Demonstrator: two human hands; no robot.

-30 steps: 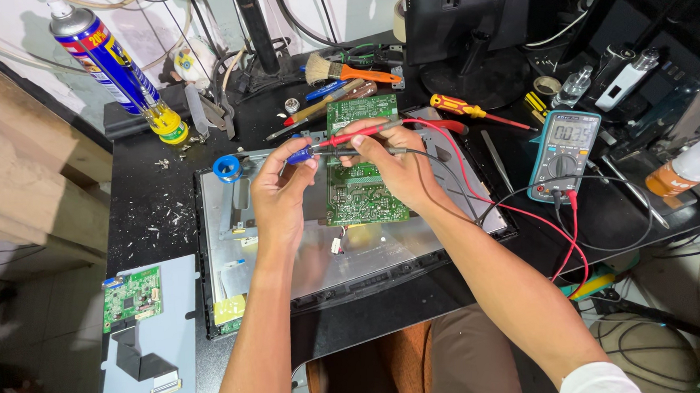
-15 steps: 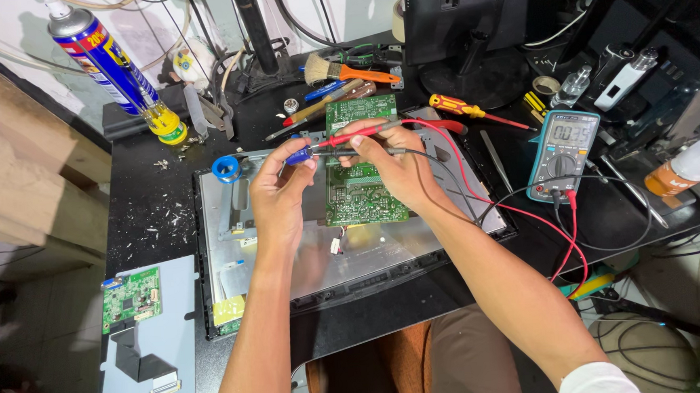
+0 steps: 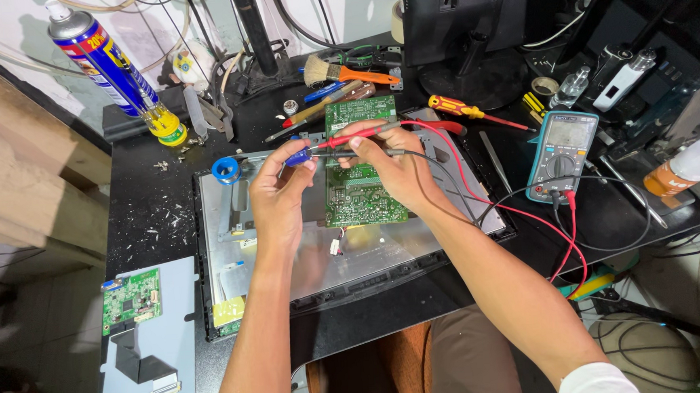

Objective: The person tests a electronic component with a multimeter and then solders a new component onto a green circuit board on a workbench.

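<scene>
Both forearms angle in over the counter, left hand grip pinching a blue-handled tool, right hand grip pinching red probe and black probe, green circuit board right underneath.

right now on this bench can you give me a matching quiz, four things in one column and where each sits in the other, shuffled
Things
1. blue and yellow spray can
2. teal handheld multimeter
3. small green circuit board on the grey panel
4. orange-handled wide brush

Places
A. right of the hands, red and black leads plugged in
B. near left corner of the bench
C. far left, leaning by the wall
D. far side, just beyond the big green board

Pairs: 1-C, 2-A, 3-B, 4-D
</scene>
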